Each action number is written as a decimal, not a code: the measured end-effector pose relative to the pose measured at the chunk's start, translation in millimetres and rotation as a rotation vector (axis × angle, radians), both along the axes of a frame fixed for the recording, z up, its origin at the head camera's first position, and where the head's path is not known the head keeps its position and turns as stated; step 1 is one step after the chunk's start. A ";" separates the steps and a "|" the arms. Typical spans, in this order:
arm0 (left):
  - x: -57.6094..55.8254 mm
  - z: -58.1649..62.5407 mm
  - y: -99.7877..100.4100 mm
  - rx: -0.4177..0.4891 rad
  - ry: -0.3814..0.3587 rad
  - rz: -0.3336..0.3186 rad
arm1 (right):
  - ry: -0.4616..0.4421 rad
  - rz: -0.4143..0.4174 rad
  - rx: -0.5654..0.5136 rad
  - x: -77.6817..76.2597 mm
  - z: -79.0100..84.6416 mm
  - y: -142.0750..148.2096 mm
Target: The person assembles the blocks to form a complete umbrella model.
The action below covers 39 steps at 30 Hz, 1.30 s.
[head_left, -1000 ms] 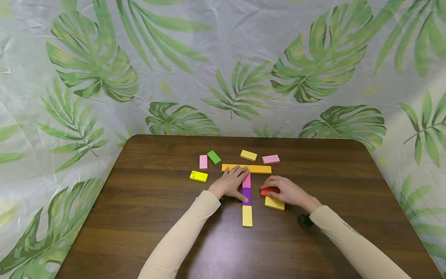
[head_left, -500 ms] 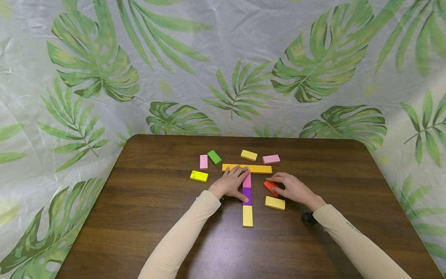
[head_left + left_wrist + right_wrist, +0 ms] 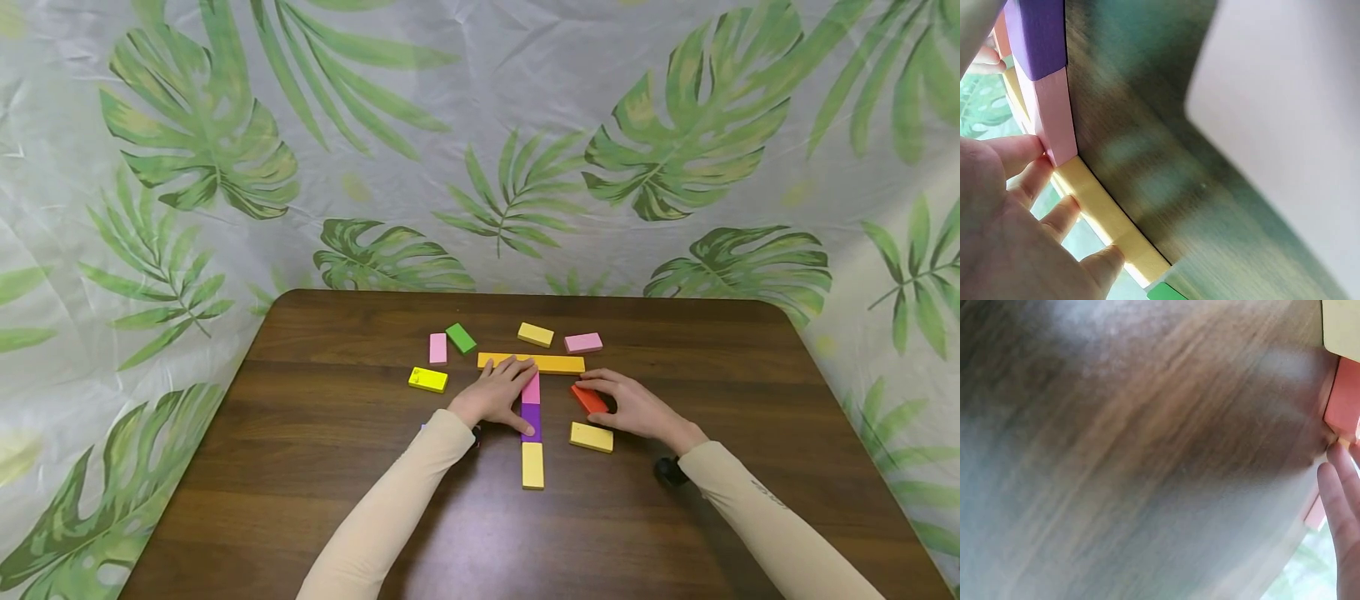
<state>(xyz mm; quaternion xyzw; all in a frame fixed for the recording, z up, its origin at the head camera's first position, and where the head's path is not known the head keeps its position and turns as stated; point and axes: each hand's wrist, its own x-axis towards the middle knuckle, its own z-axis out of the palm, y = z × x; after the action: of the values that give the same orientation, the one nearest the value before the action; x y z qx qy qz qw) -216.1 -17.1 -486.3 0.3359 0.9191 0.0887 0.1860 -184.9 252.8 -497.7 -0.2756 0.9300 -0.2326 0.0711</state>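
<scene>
My left hand point(image 3: 495, 393) rests with spread fingers over the long orange block point(image 3: 562, 364) and the pink block point(image 3: 532, 388); its thumb touches the purple block point(image 3: 529, 423). Fingertips line the orange block's side in the left wrist view. The pink, purple and a pale yellow block point(image 3: 532, 467) form a straight column down from the orange one, a T shape partly hidden by the hand. To the right, my right hand point(image 3: 637, 408) pinches a red block point(image 3: 588, 398) between thumb and fingers, tilted relative to the column. The red block point(image 3: 1344, 397) is cut off in the right wrist view.
Another yellow block point(image 3: 591, 437) lies just below the red one. Behind the T lie a yellow block point(image 3: 536, 335) and a pink one point(image 3: 583, 342). At left are a pink point(image 3: 438, 348), a green point(image 3: 461, 337) and a bright yellow block point(image 3: 428, 380). A leaf-print cloth point(image 3: 510, 183) hangs behind the table.
The right hand has moved slightly right and away from the lower yellow block, turning the red block from nearly level to a slant. The left hand has stayed in place.
</scene>
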 end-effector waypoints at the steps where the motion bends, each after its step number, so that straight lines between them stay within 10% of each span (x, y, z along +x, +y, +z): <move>1: 0.0 0.2 -0.1 -0.001 -0.002 0.000 | -0.003 0.003 0.003 -0.1 0.1 0.1; 39: -0.6 2.2 1.3 0.001 -0.007 0.007 | 0.109 -0.087 -0.045 -14.4 -7.4 18.5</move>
<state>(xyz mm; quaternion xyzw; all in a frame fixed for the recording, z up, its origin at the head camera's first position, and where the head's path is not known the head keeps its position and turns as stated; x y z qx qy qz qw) -216.6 -15.9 -484.1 0.3327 0.9194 0.0912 0.1888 -199.3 271.3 -505.2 -0.2489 0.9381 -0.2410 0.0038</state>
